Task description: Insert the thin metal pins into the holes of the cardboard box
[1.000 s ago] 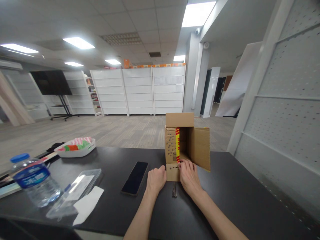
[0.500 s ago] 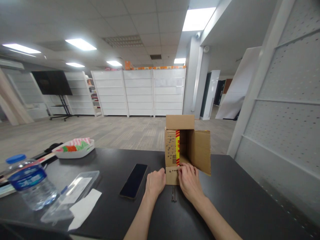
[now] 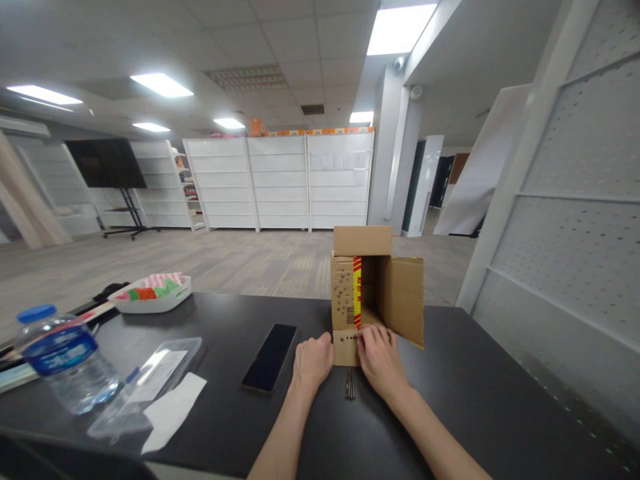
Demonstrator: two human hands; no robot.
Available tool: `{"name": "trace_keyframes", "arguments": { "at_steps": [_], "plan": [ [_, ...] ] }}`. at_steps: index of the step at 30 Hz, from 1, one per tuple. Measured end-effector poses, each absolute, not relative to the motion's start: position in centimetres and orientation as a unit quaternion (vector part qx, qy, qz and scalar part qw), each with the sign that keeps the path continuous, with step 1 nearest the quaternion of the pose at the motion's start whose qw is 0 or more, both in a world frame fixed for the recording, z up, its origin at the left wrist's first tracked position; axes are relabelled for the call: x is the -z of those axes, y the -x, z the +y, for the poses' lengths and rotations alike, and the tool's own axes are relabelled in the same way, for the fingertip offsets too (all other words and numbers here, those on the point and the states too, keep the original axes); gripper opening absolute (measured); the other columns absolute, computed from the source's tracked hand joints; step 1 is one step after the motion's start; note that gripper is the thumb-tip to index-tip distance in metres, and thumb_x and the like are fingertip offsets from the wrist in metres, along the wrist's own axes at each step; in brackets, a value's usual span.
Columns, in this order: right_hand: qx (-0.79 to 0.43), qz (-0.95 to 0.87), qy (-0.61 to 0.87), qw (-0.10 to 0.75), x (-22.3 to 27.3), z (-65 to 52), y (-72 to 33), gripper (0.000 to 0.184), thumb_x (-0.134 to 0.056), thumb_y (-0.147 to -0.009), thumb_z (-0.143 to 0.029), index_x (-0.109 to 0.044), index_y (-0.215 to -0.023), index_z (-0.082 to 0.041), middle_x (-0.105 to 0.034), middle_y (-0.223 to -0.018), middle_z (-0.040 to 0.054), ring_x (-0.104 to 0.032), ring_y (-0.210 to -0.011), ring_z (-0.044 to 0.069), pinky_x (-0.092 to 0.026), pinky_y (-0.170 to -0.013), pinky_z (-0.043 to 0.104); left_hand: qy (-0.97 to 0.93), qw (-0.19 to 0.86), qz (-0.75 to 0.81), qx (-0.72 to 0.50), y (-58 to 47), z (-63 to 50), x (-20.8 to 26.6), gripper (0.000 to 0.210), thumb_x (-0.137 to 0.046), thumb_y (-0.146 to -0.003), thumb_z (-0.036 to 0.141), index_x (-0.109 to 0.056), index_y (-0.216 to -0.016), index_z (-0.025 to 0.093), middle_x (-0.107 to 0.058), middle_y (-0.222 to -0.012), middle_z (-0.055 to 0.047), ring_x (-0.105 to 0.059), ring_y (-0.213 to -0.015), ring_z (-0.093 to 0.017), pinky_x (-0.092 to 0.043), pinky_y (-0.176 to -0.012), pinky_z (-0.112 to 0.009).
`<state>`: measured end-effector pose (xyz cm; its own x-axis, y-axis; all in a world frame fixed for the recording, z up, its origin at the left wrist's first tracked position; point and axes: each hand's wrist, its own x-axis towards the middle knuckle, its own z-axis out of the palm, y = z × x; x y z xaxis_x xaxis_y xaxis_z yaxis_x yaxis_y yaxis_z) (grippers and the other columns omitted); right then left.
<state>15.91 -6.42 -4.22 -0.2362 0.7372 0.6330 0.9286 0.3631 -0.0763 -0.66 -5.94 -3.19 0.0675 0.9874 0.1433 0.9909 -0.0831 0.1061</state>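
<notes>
An opened cardboard box [image 3: 406, 300] stands on the black table, its mouth facing me. A row of small dark holes or studs runs along its lower front flap [image 3: 345, 353]. At the flap's left edge my left hand [image 3: 313, 360] is closed, its thumb and curled fingers against the cardboard. My right hand [image 3: 381, 360] has its fingers bent over the flap's right part, gripping it; whether anything small is under those fingers is hidden. Several thin metal screws or nails [image 3: 349, 385] lie on the table between my wrists, just before the flap.
Left of my hands lies a black phone [image 3: 270, 358]. Farther left are a clear plastic case [image 3: 175, 350], a white paper piece [image 3: 175, 412], a water bottle [image 3: 67, 363] and a white basket [image 3: 150, 305] with colourful packets. A perforated white panel [image 3: 575, 280] rises at the right.
The view has shifted slightly, so everything appears a little to the right and higher. Both hands keep their places at the box flap.
</notes>
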Motion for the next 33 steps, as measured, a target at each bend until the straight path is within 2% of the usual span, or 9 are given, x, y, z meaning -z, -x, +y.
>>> {"name": "trace_keyframes", "arguments": {
  "at_steps": [6,12,14,18,23,33],
  "plan": [
    [0.153,-0.769,0.525,0.33,3.8,-6.7,-15.7,0.016,-0.037,-0.093,-0.019,-0.052,-0.088,-0.019,-0.061,-0.091,0.0066,-0.052,-0.092,0.022,-0.033,-0.087,0.037,0.727,0.003,-0.681,0.086,0.6,-6.1,2.9,0.027,-0.033,-0.089,0.026,-0.06,-0.092,0.02,-0.069,-0.086,-0.01,-0.066,-0.084,-0.023,-0.043,-0.071,-0.029],
    [0.093,-0.775,0.451,0.432,3.5,-6.8,-15.5,0.02,-0.035,-0.095,-0.021,-0.054,-0.09,-0.016,-0.061,-0.084,0.0077,-0.056,-0.08,0.019,-0.042,-0.075,0.033,0.725,-0.008,-0.683,0.085,0.5,-6.3,2.5,0.027,-0.034,-0.089,0.026,-0.06,-0.092,0.02,-0.069,-0.087,-0.01,-0.066,-0.084,-0.023,-0.043,-0.071,-0.03],
    [0.063,-0.776,0.421,0.465,3.6,-6.9,-15.4,0.02,-0.036,-0.095,-0.021,-0.055,-0.097,-0.016,-0.062,-0.087,0.0087,-0.059,-0.082,0.019,-0.045,-0.075,0.033,0.723,-0.017,-0.685,0.085,0.5,-6.4,2.4,0.027,-0.034,-0.089,0.026,-0.06,-0.092,0.02,-0.069,-0.088,-0.011,-0.066,-0.085,-0.023,-0.043,-0.072,-0.03],
    [-0.004,-0.783,0.385,0.489,3.9,-7.7,-15.5,0.028,-0.04,-0.094,-0.021,-0.052,-0.119,-0.017,-0.063,-0.104,0.0096,-0.06,-0.097,0.019,-0.049,-0.085,0.033,0.726,-0.018,-0.681,0.09,0.5,-6.4,2.4,0.027,-0.033,-0.09,0.026,-0.06,-0.093,0.02,-0.069,-0.089,-0.011,-0.066,-0.085,-0.023,-0.043,-0.072,-0.03],
    [-0.08,-0.776,0.376,0.5,3.9,-9.5,-16.2,0.021,-0.043,-0.094,-0.023,-0.06,-0.105,-0.02,-0.065,-0.098,0.0077,-0.062,-0.092,0.019,-0.052,-0.082,0.033,0.728,-0.009,-0.68,0.091,0.6,-6.3,2.7,0.025,-0.034,-0.09,0.026,-0.059,-0.092,0.02,-0.069,-0.086,-0.011,-0.066,-0.083,-0.023,-0.042,-0.069,-0.029],
    [-0.12,-0.776,0.396,0.476,3.8,-12.8,-17.1,0.015,-0.046,-0.093,-0.024,-0.06,-0.091,-0.02,-0.06,-0.084,0.0056,-0.059,-0.081,0.017,-0.05,-0.071,0.029,0.73,0.0,-0.677,0.088,0.7,-6.1,2.9,0.027,-0.033,-0.09,0.026,-0.059,-0.089,0.02,-0.069,-0.085,-0.01,-0.067,-0.082,-0.024,-0.042,-0.068,-0.03]
  ]
}}
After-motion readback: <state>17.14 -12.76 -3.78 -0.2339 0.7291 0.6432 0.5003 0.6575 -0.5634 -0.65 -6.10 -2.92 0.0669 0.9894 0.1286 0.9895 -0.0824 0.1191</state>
